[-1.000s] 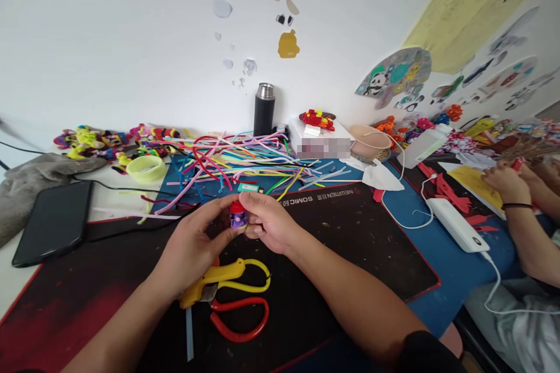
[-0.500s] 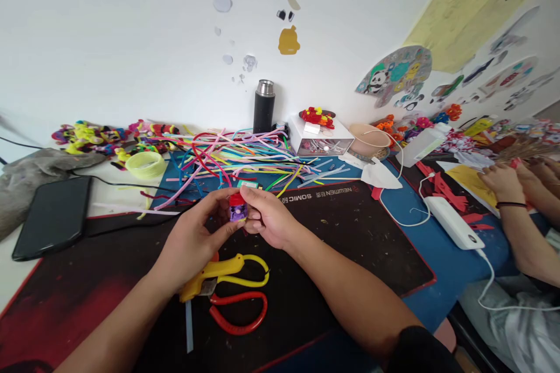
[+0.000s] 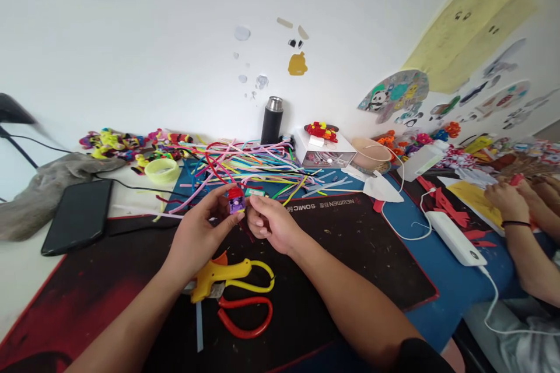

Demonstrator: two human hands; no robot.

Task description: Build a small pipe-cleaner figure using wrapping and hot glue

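A small red and purple figure (image 3: pixel 237 201), apparently of fuzzy pipe cleaner, sits between the thumb and fingers of my left hand (image 3: pixel 203 227). Just to its right, my right hand (image 3: pixel 273 222) is closed, thumb pressed against curled fingers beside the figure. Whatever those fingers pinch is too small to make out; a dark red strand shows beneath them. Below the hands, on a black desk mat (image 3: pixel 341 280), lie red-handled scissors (image 3: pixel 247 317) and a yellow glue gun (image 3: pixel 223 273) with a glue stick (image 3: pixel 199 326) sticking out.
Many loose pipe cleaners (image 3: pixel 245 163) spread behind the mat, near a black thermos (image 3: pixel 272 122) and a white drawer box (image 3: pixel 326 154). At left are a phone (image 3: pixel 77 215) and a yellow-green tape roll (image 3: pixel 161 171). A power bank (image 3: pixel 458 238) with cables and another person's hands (image 3: pixel 507 201) are at right.
My right hand has drawn slightly away from the figure, which my left hand keeps holding, now tilted a little. The whole view has shifted, so things appear lower and farther right.
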